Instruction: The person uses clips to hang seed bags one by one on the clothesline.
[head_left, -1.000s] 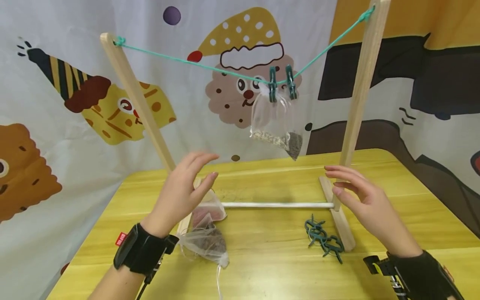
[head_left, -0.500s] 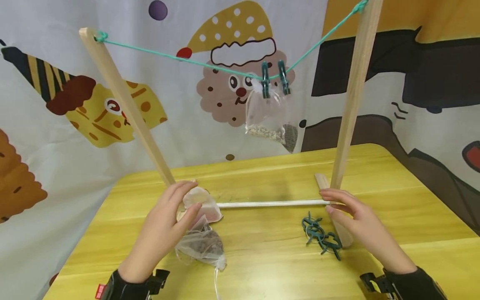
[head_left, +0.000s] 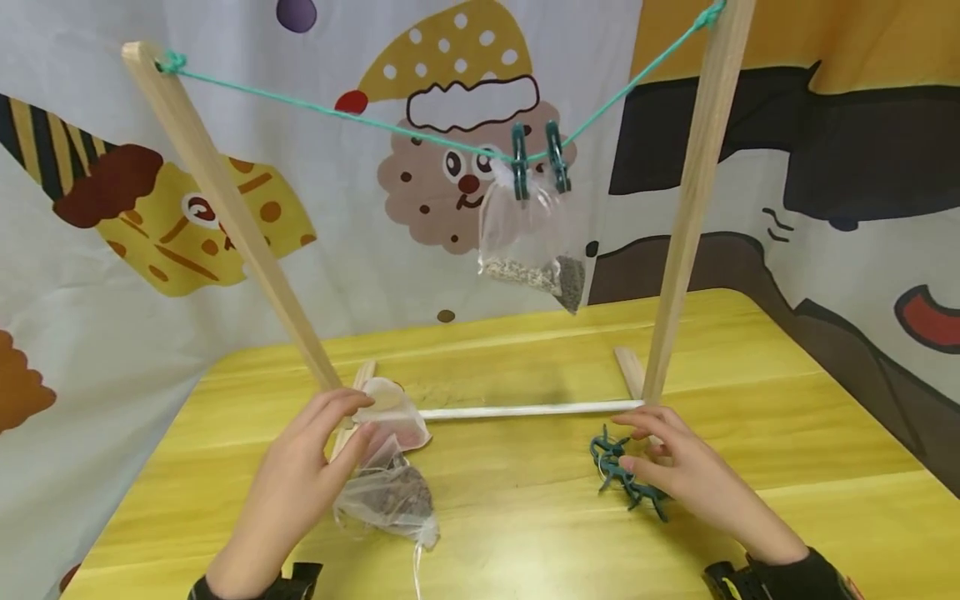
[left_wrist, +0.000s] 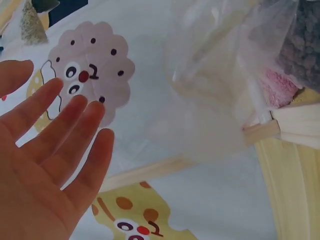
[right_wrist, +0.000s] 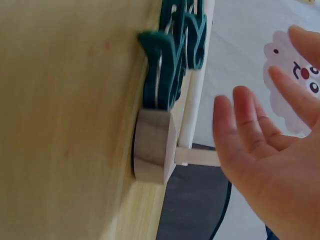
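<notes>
My left hand (head_left: 296, 479) hovers with spread, relaxed fingers by two sheer drawstring bags at the left. One bag (head_left: 397, 500) has dark contents, the other bag (head_left: 397, 425) pink contents. The left wrist view shows nothing in that hand's grasp. Fingers loosely bent, my right hand (head_left: 690, 467) is above a small group of green spring clips (head_left: 606, 446) and overlaps them in the head view. In the right wrist view the clips (right_wrist: 160, 70) stand apart from the fingers. Two sheer bags (head_left: 521, 242) hang from a cord (head_left: 315, 107), under two green clips (head_left: 520, 162).
The cord is tied between two wooden posts, left (head_left: 225, 208) and right (head_left: 693, 192). A white rod (head_left: 517, 411) joins their bases low over the yellow wood-grain table (head_left: 510, 517). Behind stands a cartoon-print cloth (head_left: 345, 275).
Both hands have come down: the left to beside the bags on the table, the right from near the right post to over the clips. The head view has shifted slightly.
</notes>
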